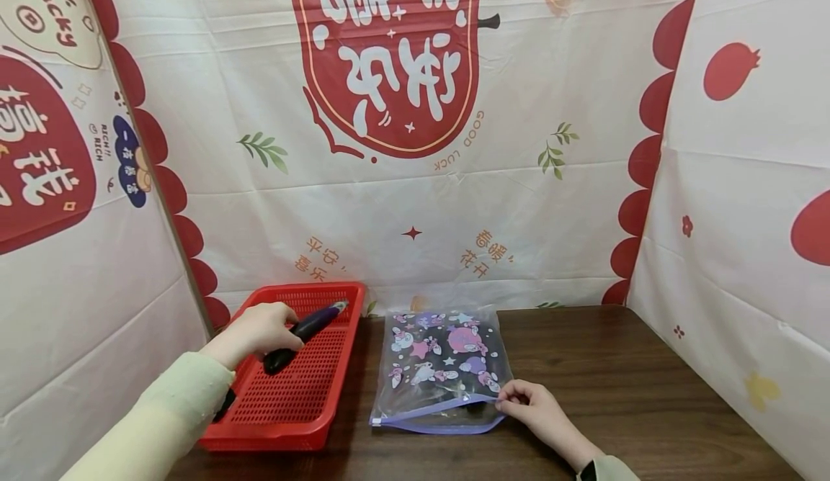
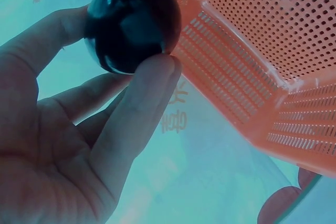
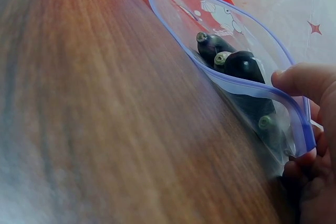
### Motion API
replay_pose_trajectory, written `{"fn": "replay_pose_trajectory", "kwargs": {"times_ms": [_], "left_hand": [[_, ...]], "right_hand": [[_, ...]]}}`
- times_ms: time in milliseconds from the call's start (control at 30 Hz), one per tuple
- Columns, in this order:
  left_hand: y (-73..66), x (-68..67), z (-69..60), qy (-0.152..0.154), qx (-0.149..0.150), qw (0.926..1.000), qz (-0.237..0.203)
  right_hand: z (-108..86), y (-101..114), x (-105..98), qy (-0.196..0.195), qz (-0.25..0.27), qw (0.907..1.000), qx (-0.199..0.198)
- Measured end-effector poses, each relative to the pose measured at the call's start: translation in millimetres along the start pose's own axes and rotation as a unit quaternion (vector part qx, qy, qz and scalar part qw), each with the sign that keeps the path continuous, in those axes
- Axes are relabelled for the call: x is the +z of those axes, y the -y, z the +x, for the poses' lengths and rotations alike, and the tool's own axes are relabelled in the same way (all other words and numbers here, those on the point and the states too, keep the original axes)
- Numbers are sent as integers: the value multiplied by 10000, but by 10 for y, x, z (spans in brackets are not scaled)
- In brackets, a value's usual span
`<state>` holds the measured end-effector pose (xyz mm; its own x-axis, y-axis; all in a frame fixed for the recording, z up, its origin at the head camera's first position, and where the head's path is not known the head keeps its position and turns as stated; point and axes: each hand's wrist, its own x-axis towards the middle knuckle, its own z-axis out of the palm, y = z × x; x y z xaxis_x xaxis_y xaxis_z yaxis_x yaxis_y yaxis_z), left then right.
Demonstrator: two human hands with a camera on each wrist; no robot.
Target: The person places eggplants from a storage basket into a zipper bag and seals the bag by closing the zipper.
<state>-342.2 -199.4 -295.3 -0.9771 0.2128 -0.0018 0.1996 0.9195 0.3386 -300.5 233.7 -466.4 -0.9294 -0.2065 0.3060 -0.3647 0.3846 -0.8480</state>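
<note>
Head view: left hand grips 1 eggplant near 1 basket's right edge; right hand pinches 1 bag. Inside, part-hidden, 3 stems show.

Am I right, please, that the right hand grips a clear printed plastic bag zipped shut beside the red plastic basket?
Not quite: the right hand grips the clear printed plastic bag beside the red basket, but the right wrist view shows the bag open.
</note>
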Motion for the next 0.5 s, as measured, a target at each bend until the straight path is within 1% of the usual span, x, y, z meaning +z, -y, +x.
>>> {"fn": "replay_pose_trajectory", "kwargs": {"times_ms": [167, 500], "left_hand": [[-72, 16, -17, 29, 19, 9999, -125], [-191, 71, 2, 103, 135, 9997, -155]], "right_hand": [[-4, -9, -6, 10, 19, 10000, 14], [-6, 1, 5, -21, 11, 10000, -29]]}}
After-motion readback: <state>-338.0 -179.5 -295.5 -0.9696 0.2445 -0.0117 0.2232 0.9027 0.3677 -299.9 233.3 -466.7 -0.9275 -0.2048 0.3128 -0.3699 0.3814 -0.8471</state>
